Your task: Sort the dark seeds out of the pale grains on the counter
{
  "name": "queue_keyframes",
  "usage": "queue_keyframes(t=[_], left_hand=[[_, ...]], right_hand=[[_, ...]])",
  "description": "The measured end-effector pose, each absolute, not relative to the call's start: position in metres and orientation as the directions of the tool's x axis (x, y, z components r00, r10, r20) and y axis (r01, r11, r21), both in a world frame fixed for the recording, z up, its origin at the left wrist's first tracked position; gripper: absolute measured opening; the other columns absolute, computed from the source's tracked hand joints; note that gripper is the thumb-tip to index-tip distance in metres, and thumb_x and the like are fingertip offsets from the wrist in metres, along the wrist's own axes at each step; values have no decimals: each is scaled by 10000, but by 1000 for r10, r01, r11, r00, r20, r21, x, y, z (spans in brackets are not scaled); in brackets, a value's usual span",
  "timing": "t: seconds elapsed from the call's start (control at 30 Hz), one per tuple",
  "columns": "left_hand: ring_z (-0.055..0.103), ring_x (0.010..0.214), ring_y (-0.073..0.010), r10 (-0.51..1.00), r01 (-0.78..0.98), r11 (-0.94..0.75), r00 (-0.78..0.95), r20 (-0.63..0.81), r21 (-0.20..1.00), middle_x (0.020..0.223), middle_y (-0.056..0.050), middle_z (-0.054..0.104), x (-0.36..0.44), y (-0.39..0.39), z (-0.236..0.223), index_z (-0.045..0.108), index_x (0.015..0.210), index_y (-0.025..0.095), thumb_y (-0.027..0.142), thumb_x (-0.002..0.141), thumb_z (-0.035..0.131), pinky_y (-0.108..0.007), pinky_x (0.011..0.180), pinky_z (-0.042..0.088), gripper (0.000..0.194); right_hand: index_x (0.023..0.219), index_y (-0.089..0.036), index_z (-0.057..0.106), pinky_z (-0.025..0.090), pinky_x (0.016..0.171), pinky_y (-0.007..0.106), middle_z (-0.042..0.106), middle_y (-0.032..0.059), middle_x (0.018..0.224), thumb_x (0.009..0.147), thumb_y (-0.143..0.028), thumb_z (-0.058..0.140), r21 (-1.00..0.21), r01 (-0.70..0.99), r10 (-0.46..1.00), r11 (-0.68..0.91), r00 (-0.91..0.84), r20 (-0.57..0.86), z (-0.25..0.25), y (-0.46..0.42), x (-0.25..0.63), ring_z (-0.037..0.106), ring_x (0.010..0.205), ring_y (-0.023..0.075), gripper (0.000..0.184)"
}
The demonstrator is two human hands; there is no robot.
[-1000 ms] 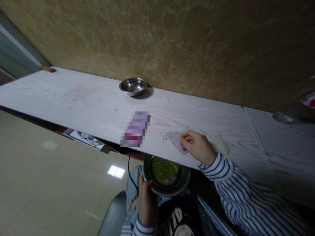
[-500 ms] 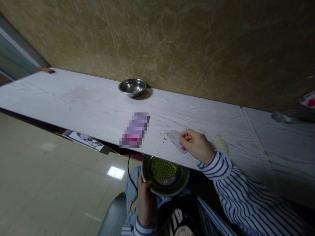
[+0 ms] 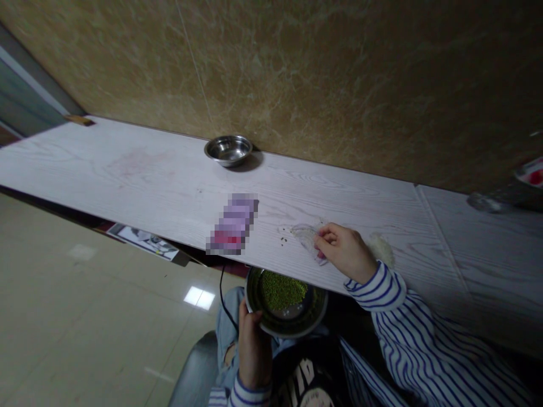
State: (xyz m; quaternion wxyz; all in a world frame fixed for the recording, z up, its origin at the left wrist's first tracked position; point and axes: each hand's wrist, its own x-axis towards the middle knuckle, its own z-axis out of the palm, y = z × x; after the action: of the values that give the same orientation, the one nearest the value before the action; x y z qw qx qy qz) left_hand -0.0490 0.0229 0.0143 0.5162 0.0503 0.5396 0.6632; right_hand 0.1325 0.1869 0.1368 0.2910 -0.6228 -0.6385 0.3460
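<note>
My left hand [image 3: 253, 345] is closed on the rim of a metal bowl [image 3: 292, 329], thumb on top, below the table's front edge. Green mung beans [image 3: 283, 289] fill part of the bowl, with a few white grains beside them. Over the tabletop, my right hand [image 3: 343, 249] pinches a thin, see-through plastic piece [image 3: 306, 238], roughly fan-shaped, close to the surface. What kind of thing it is I cannot tell. A few dark loose beans [image 3: 283, 241] lie to its left. Right of the hand, near the wrist, is a small heap of white grains [image 3: 380, 250].
A shiny metal bowl [image 3: 229, 151] stands against the wall on the white table [image 3: 169, 169]. A blurred-out purple phone-like object [image 3: 233, 223] lies near the front edge, with a black cable [image 3: 222, 294] below. A clear object [image 3: 486, 202] is at the far right.
My right hand has shifted slightly to the right, and the plastic piece has moved with it. My left hand keeps its hold on the bowl of mung beans.
</note>
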Motion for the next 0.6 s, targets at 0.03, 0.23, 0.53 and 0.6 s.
queue_keyframes(t=[0.03, 0.23, 0.53, 0.6], left_hand=[[739, 1111, -340, 740, -640, 122, -451, -499, 759, 1183, -86, 801, -49, 23, 15, 800, 1157, 248, 389, 738, 808, -470, 974, 619, 443], [724, 1200, -348, 712, -684, 132, -438, -548, 717, 1202, -79, 805, -47, 24, 18, 793, 1155, 239, 386, 692, 826, -463, 1049, 587, 487], [748, 1171, -389, 709, -684, 128, -443, -548, 718, 1242, -114, 826, -48, 25, 21, 838, 1083, 277, 374, 689, 842, -508, 1015, 626, 406], [751, 1184, -382, 710, -671, 126, -453, -539, 730, 1238, -111, 826, -48, 25, 20, 838, 1091, 253, 377, 684, 839, -497, 1027, 628, 425]], right_hand=[[787, -262, 694, 555, 525, 267, 776, 8, 614, 908, -180, 734, -807, 591, 996, -23, -53, -67, 136, 186, 132, 766, 551, 202, 152], [808, -258, 704, 568, 536, 264, 782, 5, 615, 900, -173, 727, -825, 565, 995, -20, -67, -70, 132, 183, 130, 770, 542, 198, 128], [794, -276, 678, 572, 541, 276, 782, 6, 611, 907, -195, 730, -796, 605, 999, -7, -39, -38, 126, 183, 130, 781, 555, 215, 148], [793, -277, 666, 572, 541, 275, 787, 12, 617, 919, -210, 725, -798, 602, 999, -8, -29, -32, 127, 184, 132, 781, 557, 214, 154]])
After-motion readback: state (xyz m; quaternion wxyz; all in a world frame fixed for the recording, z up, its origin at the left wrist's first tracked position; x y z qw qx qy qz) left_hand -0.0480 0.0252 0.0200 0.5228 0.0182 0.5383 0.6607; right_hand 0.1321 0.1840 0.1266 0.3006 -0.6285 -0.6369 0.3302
